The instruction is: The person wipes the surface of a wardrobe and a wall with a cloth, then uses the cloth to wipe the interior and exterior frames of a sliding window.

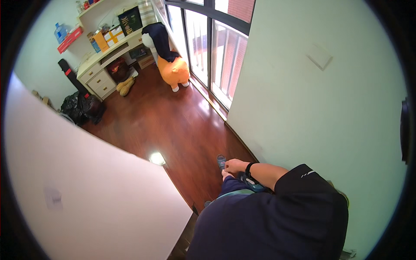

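My right hand [234, 165] is low in front of my body, its fingers curled; whether they hold something cannot be told. A black band [249, 169] circles the wrist. In the picture the hand overlaps the area beside my slippered foot, and the grey-blue slipper [221, 160] stands on the wood floor. Behind the forearm, a teal and dark object [255, 185] shows in part, too hidden to name. A pale green strip [237, 192] lies along my shirt's hem, over dark blue trousers [234, 184]. My left hand is out of view.
White wall or panel [97, 182] edges the left; a pale wall [308, 97] rises on the right. Beyond the brown wood floor [169, 123] stand a desk [97, 78], squashes [126, 86], black plastic bags [81, 105], and an orange plush animal [175, 70] by sliding glass doors [224, 58].
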Demonstrator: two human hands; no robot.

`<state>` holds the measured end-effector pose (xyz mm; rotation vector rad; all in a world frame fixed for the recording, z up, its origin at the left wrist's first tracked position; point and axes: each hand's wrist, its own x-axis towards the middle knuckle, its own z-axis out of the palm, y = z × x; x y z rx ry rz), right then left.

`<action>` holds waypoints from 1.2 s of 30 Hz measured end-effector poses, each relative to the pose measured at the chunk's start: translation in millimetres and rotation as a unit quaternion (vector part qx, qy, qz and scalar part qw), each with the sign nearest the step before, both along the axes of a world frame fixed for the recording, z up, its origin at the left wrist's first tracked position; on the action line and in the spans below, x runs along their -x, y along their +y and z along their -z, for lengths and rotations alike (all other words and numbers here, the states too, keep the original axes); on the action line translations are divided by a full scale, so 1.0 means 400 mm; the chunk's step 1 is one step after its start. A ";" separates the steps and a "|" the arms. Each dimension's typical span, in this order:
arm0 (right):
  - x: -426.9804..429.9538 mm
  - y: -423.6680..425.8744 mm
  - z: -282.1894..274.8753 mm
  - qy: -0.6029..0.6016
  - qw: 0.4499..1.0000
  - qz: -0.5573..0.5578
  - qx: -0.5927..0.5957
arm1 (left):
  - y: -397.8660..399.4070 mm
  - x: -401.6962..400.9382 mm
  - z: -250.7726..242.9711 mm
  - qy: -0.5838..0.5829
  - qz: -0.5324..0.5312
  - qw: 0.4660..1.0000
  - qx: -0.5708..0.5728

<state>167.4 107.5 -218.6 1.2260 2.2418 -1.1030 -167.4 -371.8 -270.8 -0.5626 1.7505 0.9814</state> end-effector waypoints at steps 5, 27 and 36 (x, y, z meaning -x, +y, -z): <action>0.006 0.298 -0.034 0.087 0.995 0.041 -0.019 | 0.329 -0.008 0.016 0.011 0.056 0.998 0.008; 0.162 1.171 -0.640 0.553 0.722 0.393 0.133 | 2.420 -0.154 -0.790 -0.150 0.413 0.740 -0.509; 0.242 1.368 -0.634 0.626 0.486 0.609 0.026 | 2.801 -0.225 -0.823 -0.160 0.645 0.602 -0.443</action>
